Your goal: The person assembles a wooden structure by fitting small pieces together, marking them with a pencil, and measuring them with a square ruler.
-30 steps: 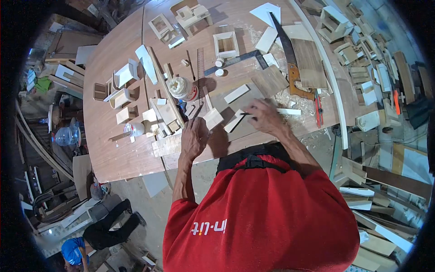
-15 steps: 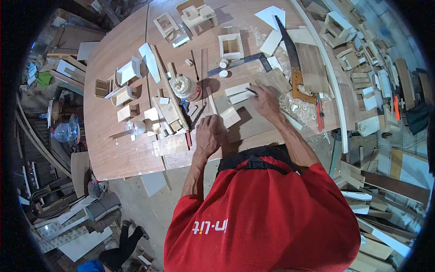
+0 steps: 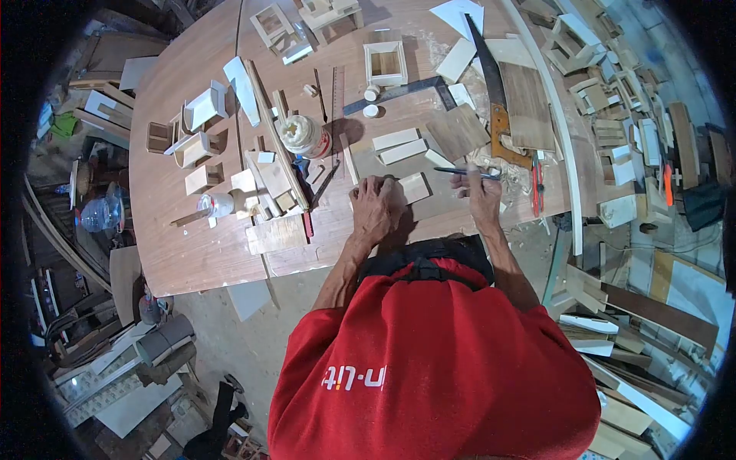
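My left hand (image 3: 376,207) is closed over the left end of a small pale wooden block (image 3: 415,188) near the table's front edge. Its fingertips are partly hidden. To the right of the block, my right hand (image 3: 481,198) grips a dark pencil or pen (image 3: 458,171), whose tip points left. Just beyond the block, two pale wooden strips, a far one (image 3: 395,139) and a near one (image 3: 403,152), lie side by side. A brown wooden panel (image 3: 458,136) lies to their right.
A handsaw (image 3: 491,73) lies at the right, near red-handled pliers (image 3: 538,188) and wood shavings. A metal square (image 3: 406,95) lies farther back. A glue jar (image 3: 305,138) stands left of centre, beside long wooden strips. Small wooden assemblies sit along the far and left sides.
My right hand has drawn back from the two strips toward me and slightly right, with the pencil or pen. My left hand has shifted right with the block. The view has moved slightly.
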Demonstrator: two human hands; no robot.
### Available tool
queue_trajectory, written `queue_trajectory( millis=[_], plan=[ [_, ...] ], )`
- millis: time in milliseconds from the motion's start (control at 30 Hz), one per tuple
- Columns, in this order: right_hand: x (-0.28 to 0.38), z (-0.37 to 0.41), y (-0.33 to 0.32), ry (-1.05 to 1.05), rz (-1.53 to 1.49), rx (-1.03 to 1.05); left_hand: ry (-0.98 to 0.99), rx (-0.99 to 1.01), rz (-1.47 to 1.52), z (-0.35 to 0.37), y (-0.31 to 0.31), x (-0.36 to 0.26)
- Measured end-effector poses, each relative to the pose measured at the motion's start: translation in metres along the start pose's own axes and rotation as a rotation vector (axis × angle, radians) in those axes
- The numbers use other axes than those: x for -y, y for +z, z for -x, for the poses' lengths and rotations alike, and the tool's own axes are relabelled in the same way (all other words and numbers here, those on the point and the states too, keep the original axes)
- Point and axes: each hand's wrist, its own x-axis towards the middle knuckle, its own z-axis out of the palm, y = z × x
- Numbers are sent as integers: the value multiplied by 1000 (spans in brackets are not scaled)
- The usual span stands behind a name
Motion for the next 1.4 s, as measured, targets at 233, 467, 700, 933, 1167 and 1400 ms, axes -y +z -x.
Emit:
queue_trajectory(
  millis=[233, 467, 700, 933, 1167, 1400],
  plan=[
    [-7, 2, 11, -33, 226, 158, -52, -39, 42, -2, 1, -1],
    [-14, -3, 21, -11, 142, 344, -93, -38, 42, -2, 1, -5],
    [-21, -5, 29, -68, 160, 323, -102, -37, 101, -3, 2, -2],
    [-20, -17, 26, -106, 422, 403, -93, -52, 109, -3, 5, 2],
    [-13, -18, 28, -141, 480, 443, -119, -56, 106, -4, 8, 1],
    [-13, -19, 27, -107, 455, 477, -112, -54, 94, -4, 2, -3]
  ],
)
